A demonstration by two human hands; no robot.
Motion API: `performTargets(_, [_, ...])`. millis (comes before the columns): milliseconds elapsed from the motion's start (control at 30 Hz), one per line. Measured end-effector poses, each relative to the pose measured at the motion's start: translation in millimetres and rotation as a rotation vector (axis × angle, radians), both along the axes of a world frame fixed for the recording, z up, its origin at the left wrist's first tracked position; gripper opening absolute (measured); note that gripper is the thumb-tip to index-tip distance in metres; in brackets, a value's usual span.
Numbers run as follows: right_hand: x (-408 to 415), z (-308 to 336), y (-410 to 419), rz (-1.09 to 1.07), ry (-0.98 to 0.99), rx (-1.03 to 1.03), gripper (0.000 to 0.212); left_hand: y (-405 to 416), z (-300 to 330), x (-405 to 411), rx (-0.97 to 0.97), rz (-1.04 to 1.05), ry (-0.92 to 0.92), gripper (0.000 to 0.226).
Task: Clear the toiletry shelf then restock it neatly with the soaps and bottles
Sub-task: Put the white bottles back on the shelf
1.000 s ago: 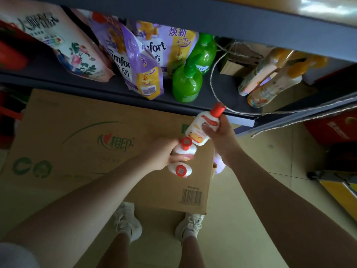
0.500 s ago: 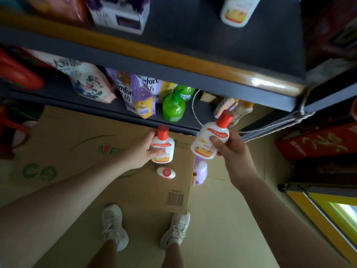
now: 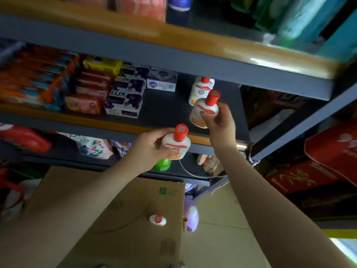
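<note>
My right hand (image 3: 219, 122) grips a white bottle with a red cap (image 3: 205, 108) over the right part of the toiletry shelf (image 3: 164, 107), just in front of a matching bottle (image 3: 200, 89) standing there. My left hand (image 3: 148, 149) holds another white red-capped bottle (image 3: 176, 144) at the shelf's front edge. Soap boxes, among them purple LUX boxes (image 3: 124, 99) and orange packs (image 3: 85, 103), are stacked on the shelf's left half. One more red-capped bottle (image 3: 158, 219) stands on the cardboard box (image 3: 116, 219) below.
The lower shelf carries a green bottle (image 3: 163, 164), softener pouches (image 3: 92, 147) and a red item (image 3: 27, 140). A purple bottle (image 3: 191, 215) stands on the floor beside the box. Red cartons (image 3: 318, 171) are stacked at the right. A higher shelf (image 3: 173, 35) hangs overhead.
Both hands rose from above the cardboard box to the toiletry shelf, each carrying its bottle. The view tilted up, bringing the soap shelf into sight.
</note>
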State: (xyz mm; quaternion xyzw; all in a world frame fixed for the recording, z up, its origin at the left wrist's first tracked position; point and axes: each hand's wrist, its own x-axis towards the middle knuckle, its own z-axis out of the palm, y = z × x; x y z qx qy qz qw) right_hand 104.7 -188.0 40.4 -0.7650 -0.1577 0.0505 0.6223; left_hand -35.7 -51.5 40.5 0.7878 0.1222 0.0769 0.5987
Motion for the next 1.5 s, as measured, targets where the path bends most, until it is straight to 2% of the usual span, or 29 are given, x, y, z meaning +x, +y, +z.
performTargets(133, [38.4,-21.4,16.9,0.031,0.016,-0.130,0.036,-0.2,-0.2,12.2,-0.016,0.043,-0.023,0.048])
performTargets(300, [68.1,-28.9,25.4,-0.009,0.059,-0.027,0.039,3.9,1.4,23.0,-0.035,0.083,-0.018,0.043])
performTargets(367, [76.3,-30.4,26.7,-0.015,0.051,-0.048,0.039,5.2,3.1,26.1,-0.041,0.082,-0.015,0.042])
performTargets(500, [74.0,-25.7,23.7,-0.121,-0.106,-0.227,0.043,6.9,6.9,32.8,-0.011,0.070,-0.024,0.041])
performTargets(567, [56.2,-16.2,14.0,-0.187,-0.193,-0.209,0.039,6.7,9.4,38.9,-0.005,0.079,-0.032,0.039])
performTargets(600, [43.2,-10.7,7.4,-0.129,-0.183,-0.147,0.030,5.7,11.2,42.5,0.000,0.076,-0.036,0.038])
performTargets(667, [14.6,-0.3,-6.1,0.146,-0.087,-0.009,0.012,2.2,15.2,50.7,-0.016,0.060,-0.071,0.036])
performTargets(733, [-3.0,6.1,-16.1,0.366,-0.024,0.023,0.013,-1.7,18.3,60.5,-0.031,0.065,-0.125,0.036])
performTargets(800, [-3.1,6.6,-19.4,0.395,-0.024,-0.034,0.025,-3.9,19.6,70.1,-0.029,0.078,-0.159,0.038])
performTargets(867, [3.2,3.9,-19.7,0.311,-0.008,-0.082,0.031,-5.5,19.0,78.2,-0.019,0.015,-0.162,0.040])
performTargets(933, [10.5,0.6,-19.1,0.250,-0.026,-0.129,0.033,-6.1,17.1,83.4,0.042,-0.060,-0.129,0.041])
performTargets(1067, [33.2,-3.9,-17.0,0.122,-0.075,-0.208,0.036,4.8,4.5,90.3,0.298,0.028,-0.009,0.046])
performTargets(1167, [49.4,-9.3,-9.0,0.101,-0.092,-0.301,0.042,13.9,-8.3,83.3,0.444,0.006,0.045,0.037])
performTargets(1267, [57.0,-20.0,-1.4,0.101,-0.109,-0.350,0.042,20.2,-17.1,69.3,0.633,0.032,-0.117,0.022])
performTargets(1367, [62.7,-23.2,2.7,0.072,-0.138,-0.383,0.041,24.5,-22.6,56.1,0.838,0.057,-0.306,0.026])
performTargets(1500, [63.5,-26.8,5.8,0.024,-0.157,-0.424,0.046,20.7,-31.0,35.5,0.909,0.006,-0.427,0.020])
